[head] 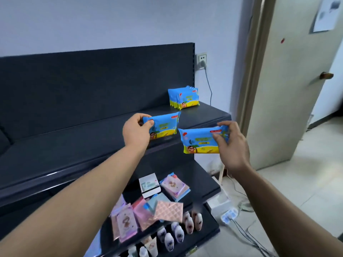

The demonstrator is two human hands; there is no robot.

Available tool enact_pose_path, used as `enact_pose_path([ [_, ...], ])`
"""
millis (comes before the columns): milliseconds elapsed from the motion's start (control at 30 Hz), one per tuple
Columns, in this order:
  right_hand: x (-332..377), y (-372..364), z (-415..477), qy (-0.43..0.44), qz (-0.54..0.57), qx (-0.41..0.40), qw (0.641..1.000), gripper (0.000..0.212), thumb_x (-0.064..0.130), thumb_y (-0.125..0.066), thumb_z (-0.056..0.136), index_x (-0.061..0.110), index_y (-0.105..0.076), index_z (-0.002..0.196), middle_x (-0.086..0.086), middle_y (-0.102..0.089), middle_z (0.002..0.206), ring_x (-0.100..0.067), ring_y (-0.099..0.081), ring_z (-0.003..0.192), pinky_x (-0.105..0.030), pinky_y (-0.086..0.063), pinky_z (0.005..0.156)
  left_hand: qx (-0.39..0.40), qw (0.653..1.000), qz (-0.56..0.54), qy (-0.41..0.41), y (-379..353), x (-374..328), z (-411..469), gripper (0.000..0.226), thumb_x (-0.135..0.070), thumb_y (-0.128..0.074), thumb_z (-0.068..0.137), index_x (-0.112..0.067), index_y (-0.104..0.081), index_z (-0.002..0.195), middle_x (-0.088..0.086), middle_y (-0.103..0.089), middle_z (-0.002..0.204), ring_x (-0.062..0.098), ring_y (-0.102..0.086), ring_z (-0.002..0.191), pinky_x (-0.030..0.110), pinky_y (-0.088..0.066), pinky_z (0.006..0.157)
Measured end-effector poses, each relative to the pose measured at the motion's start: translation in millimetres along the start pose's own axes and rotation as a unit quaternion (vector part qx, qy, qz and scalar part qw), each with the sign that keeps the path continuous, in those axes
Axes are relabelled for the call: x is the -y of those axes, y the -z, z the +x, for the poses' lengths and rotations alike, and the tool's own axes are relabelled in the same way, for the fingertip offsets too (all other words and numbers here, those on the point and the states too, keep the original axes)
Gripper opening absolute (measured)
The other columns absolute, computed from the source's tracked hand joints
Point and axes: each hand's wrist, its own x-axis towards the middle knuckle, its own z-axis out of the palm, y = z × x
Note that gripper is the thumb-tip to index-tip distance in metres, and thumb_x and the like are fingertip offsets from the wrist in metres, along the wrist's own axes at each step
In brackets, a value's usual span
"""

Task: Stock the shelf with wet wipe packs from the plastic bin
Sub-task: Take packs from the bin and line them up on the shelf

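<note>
My left hand (136, 131) pinches the left end of a blue and yellow wet wipe pack (164, 126), held upright just above the dark top shelf (74, 143). My right hand (232, 145) grips the right end of a second, matching pack (199, 140) in front of the shelf's right edge. Several more such packs (183, 97) stand in a row at the back right corner of the top shelf. The plastic bin is out of view.
A lower shelf (206, 180) carries a white box (149, 185) and pink and blue packets (175, 186). Small bottles (178, 232) stand on the shelf below. A wall socket (202, 61) with a cable, a power strip (229, 216) on the floor and an open door (289, 89) are to the right.
</note>
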Motion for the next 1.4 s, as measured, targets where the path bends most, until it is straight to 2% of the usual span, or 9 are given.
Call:
enact_pose_path([
  [133, -4.6, -27.6, 62.5, 0.013, 0.033, 0.003, 0.999, 0.019, 0.021, -0.061, 0.091, 0.029, -0.055, 0.107, 0.013, -0.059, 0.089, -0.004, -0.057, 0.073, -0.010, -0.039, 0.057, -0.031, 0.998, -0.046, 0.042, -31.2, 0.8, 61.3, 0.008, -0.020, -0.066, 0.089, -0.027, -0.068, 0.089, -0.005, -0.065, 0.098, 0.006, -0.062, 0.079, 0.018, -0.049, 0.051],
  [267, -14.6, -47.7, 113.6, -0.002, 0.063, 0.006, 0.998, 0.020, 0.019, -0.062, 0.091, 0.024, -0.057, 0.110, 0.011, -0.058, 0.090, 0.008, -0.055, 0.069, -0.005, -0.041, 0.052, 0.000, 0.992, -0.103, 0.073, -62.4, 0.6, 104.2, 0.006, -0.014, -0.065, 0.090, -0.019, -0.068, 0.094, -0.007, -0.065, 0.087, 0.003, -0.060, 0.069, 0.008, -0.041, 0.037],
  [400, -28.1, -60.4, 154.3, -0.012, 0.089, 0.031, 0.995, 0.019, 0.020, -0.062, 0.091, 0.025, -0.057, 0.108, 0.016, -0.057, 0.085, 0.000, -0.060, 0.073, -0.013, -0.048, 0.051, 0.081, 0.996, -0.035, 0.035, -97.7, -1.7, 130.9, 0.007, -0.016, -0.067, 0.089, -0.022, -0.068, 0.091, -0.008, -0.066, 0.088, 0.008, -0.063, 0.080, 0.018, -0.046, 0.054],
  [500, -45.5, -67.8, 184.5, -0.020, 0.097, 0.050, 0.994, 0.018, 0.021, -0.064, 0.090, 0.029, -0.057, 0.104, 0.008, -0.064, 0.090, -0.008, -0.065, 0.075, -0.034, -0.056, 0.061, 0.101, 0.995, -0.009, 0.020, -129.0, -5.6, 145.8, 0.006, -0.019, -0.069, 0.086, -0.024, -0.069, 0.090, -0.010, -0.067, 0.088, 0.005, -0.063, 0.081, 0.021, -0.046, 0.058],
  [733, -99.1, -77.2, 267.1, -0.031, 0.112, 0.123, 0.986, 0.020, 0.016, -0.065, 0.088, 0.029, -0.058, 0.102, 0.003, -0.067, 0.098, -0.011, -0.064, 0.076, -0.030, -0.053, 0.060, 0.061, 0.995, -0.025, 0.080, -211.1, -5.4, 171.8, 0.008, -0.022, -0.075, 0.082, -0.027, -0.071, 0.087, -0.012, -0.070, 0.088, 0.005, -0.066, 0.081, 0.022, -0.049, 0.064],
  [900, -132.8, -87.4, 318.3, -0.046, 0.150, 0.197, 0.968, 0.021, 0.014, -0.067, 0.086, 0.032, -0.058, 0.093, 0.003, -0.070, 0.099, -0.020, -0.069, 0.086, -0.050, -0.055, 0.078, 0.002, 0.992, -0.006, 0.128, -255.1, -0.1, 189.5, 0.010, -0.023, -0.075, 0.082, -0.029, -0.067, 0.083, -0.010, -0.071, 0.088, 0.006, -0.066, 0.078, 0.026, -0.053, 0.066],
  [1133, -143.2, -126.2, 356.6, -0.022, 0.131, 0.242, 0.961, 0.018, 0.016, -0.072, 0.081, 0.026, -0.064, 0.094, 0.007, -0.063, 0.082, -0.007, -0.058, 0.072, -0.029, -0.052, 0.068, -0.061, 0.988, -0.004, 0.141, -275.6, 20.1, 200.6, 0.014, -0.019, -0.075, 0.080, -0.023, -0.066, 0.090, -0.006, -0.072, 0.090, 0.012, -0.068, 0.085, 0.040, -0.058, 0.080],
  [1233, -143.8, -140.3, 367.6, -0.028, 0.118, 0.243, 0.962, 0.018, 0.020, -0.071, 0.081, 0.029, -0.064, 0.095, 0.004, -0.064, 0.080, -0.016, -0.063, 0.076, -0.034, -0.055, 0.071, -0.097, 0.985, -0.031, 0.143, -276.5, 15.2, 196.7, 0.011, -0.018, -0.070, 0.084, -0.019, -0.063, 0.092, -0.001, -0.071, 0.092, 0.012, -0.068, 0.079, 0.036, -0.059, 0.077],
  [1400, -139.8, -161.7, 382.8, -0.006, 0.105, 0.249, 0.963, 0.031, 0.026, -0.074, 0.080, 0.025, -0.061, 0.108, 0.011, -0.058, 0.082, -0.012, -0.059, 0.077, -0.033, -0.052, 0.073, -0.053, 0.989, 0.021, 0.133, -273.3, 5.9, 183.7, 0.039, -0.048, -0.070, 0.080, -0.021, -0.053, 0.102, -0.004, -0.061, 0.109, 0.012, -0.061, 0.095, 0.033, -0.054, 0.081],
])
